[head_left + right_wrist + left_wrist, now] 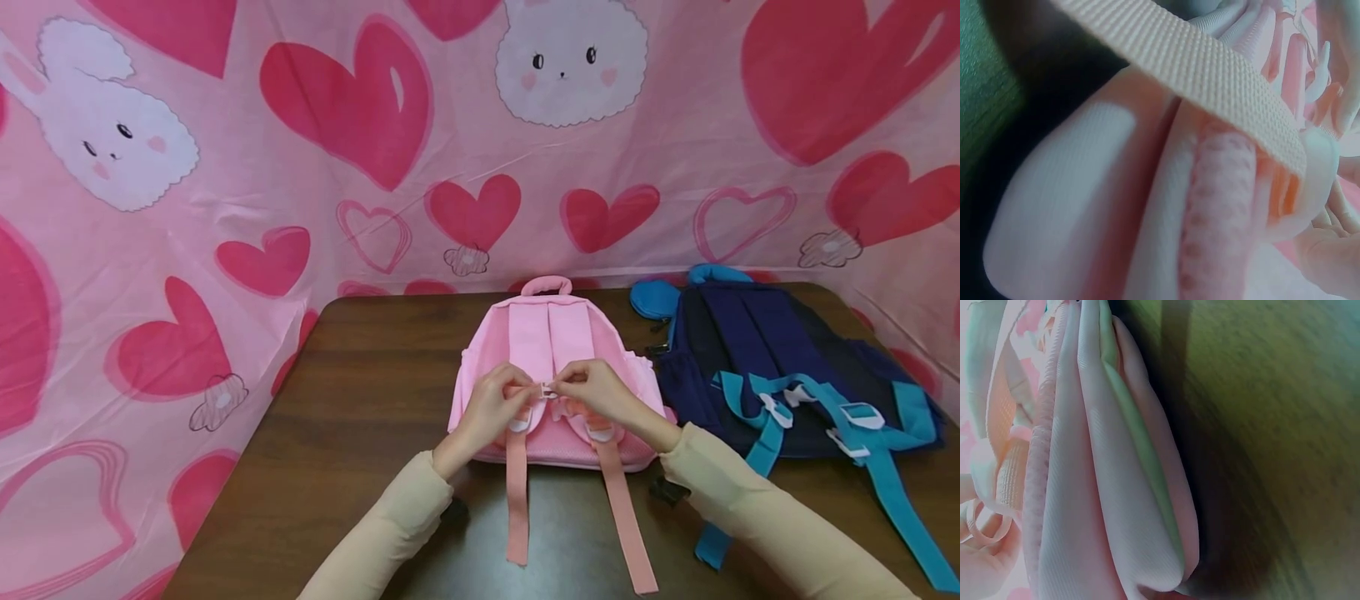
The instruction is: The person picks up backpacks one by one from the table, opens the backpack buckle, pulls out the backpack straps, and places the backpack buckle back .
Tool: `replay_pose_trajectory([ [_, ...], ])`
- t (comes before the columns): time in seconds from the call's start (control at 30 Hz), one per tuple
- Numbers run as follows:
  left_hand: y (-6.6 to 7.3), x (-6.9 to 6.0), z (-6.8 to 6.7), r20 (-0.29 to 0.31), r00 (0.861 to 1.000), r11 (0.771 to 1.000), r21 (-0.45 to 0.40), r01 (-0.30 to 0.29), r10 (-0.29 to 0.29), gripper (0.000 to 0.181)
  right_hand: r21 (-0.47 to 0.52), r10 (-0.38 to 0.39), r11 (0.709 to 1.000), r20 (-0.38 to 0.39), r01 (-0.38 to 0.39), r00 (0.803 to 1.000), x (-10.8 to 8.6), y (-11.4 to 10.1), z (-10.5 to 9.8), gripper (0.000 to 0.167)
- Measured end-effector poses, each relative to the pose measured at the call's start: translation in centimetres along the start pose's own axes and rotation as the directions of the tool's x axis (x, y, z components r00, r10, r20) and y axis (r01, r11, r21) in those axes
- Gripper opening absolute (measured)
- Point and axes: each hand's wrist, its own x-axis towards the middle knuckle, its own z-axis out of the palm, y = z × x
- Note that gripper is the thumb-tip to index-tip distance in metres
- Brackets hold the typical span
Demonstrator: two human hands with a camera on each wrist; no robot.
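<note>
A pink backpack lies on the table with its shoulder straps facing up. Over its middle, a small white buckle sits between both hands' fingertips. My left hand pinches the buckle from the left side, and my right hand pinches it from the right. Whether its halves are joined is too small to tell. Two loose peach webbing ends hang toward the table's front. The backpack's layered side fills much of the left wrist view; a peach webbing strap crosses the right wrist view.
To the right lies a dark blue backpack with tangled teal straps and white buckles. A round blue pouch is beside its top. The brown table meets a pink heart-printed cloth at the back.
</note>
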Motion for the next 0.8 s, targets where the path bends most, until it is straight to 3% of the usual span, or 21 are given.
replay_pose_trajectory([
  [0.23, -0.1, -0.2, -0.1, 0.010, 1.000, 0.999, -0.034, 0.020, -0.020, 0.008, 0.016, 0.036, 0.999, 0.000, -0.036, 0.999, 0.0, 0.0, 0.2, 0.013],
  [0.53, 0.0, -0.4, -0.6, 0.092, 0.990, 0.990, -0.083, 0.114, -0.106, 0.005, 0.045, 0.073, 0.996, -0.001, -0.073, 0.997, 0.0, 0.1, 0.3, 0.014],
  [0.8, 0.0, -0.4, -1.0, 0.116, 0.982, 0.979, -0.120, 0.165, -0.151, 0.006, 0.041, 0.079, 0.996, 0.001, -0.079, 0.997, -0.1, 0.3, 0.3, 0.014],
])
